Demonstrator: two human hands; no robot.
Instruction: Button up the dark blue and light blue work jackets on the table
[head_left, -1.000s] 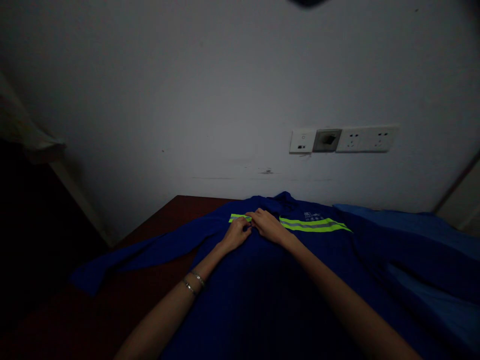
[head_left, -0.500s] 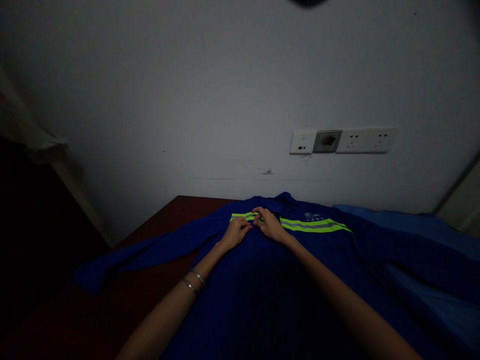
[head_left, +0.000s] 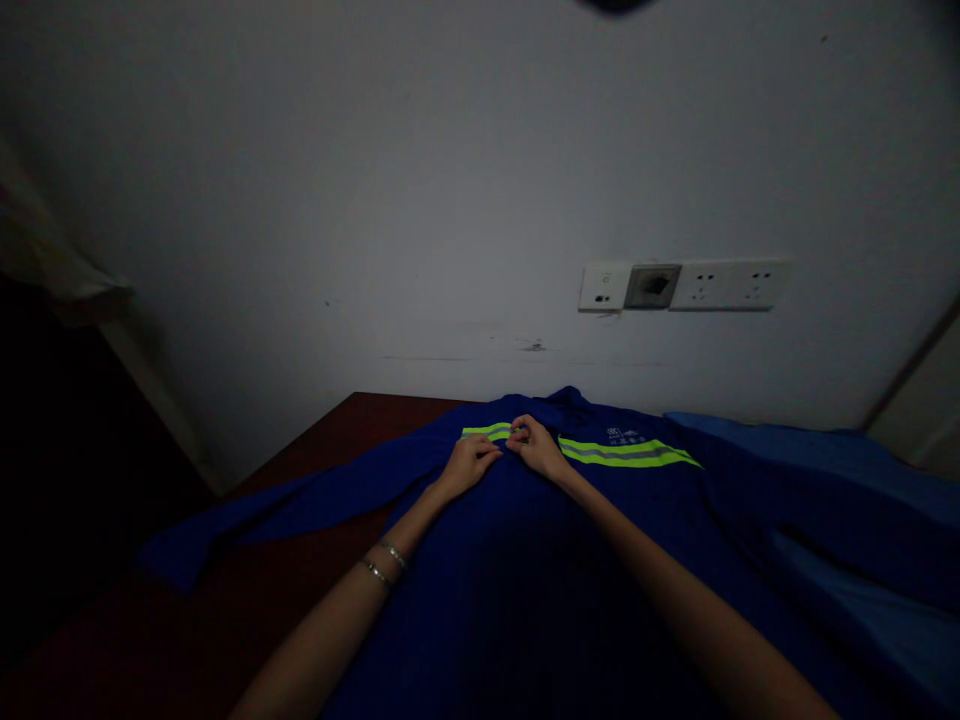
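A dark blue work jacket (head_left: 457, 570) lies spread out, front side up, its sleeves stretched to both sides. Across its chest runs a yellow-green reflective band (head_left: 626, 454), with small white print above it on the right. My left hand (head_left: 469, 465), below two bracelets on the wrist, pinches the jacket's front near the middle, just under the band. Close beside it, my right hand (head_left: 534, 446) has its fingers bent and pinched at the front edge, over the band. What exactly lies between the fingertips is too small and dark to make out.
The jacket rests on a dark red-brown wooden table (head_left: 300, 560) against a pale wall (head_left: 375, 200). Lighter blue cloth (head_left: 795, 445) lies under the right sleeve. Wall sockets (head_left: 731, 286) sit above. Pale fabric (head_left: 60, 265) hangs at the far left.
My right fingers have curled in more tightly at the front edge. My left hand stays nearly in place, and the jacket lies as before.
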